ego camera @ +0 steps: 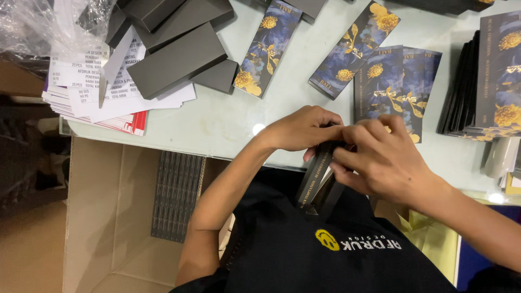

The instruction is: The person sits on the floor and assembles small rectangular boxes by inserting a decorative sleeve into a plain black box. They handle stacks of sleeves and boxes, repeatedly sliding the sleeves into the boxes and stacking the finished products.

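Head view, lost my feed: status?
Both hands, left hand and right hand, grip dark box. Box half-folded, over lap. Floral sleeves on table, nothing blocking.

**Dark blue, gold and grey around our hands**

Between our left hand (301, 130) and right hand (380, 160) we hold a black carton (317, 182) with pale lettering. Just beyond our right hand we see flat sleeves (399, 81) in deep blue with golden flowers. Farther beyond our left hand lie matt grey boxes (176, 59) and white paper sheets (87, 81) edged with red. Below our left hand we see a plain brown cardboard box (103, 206).
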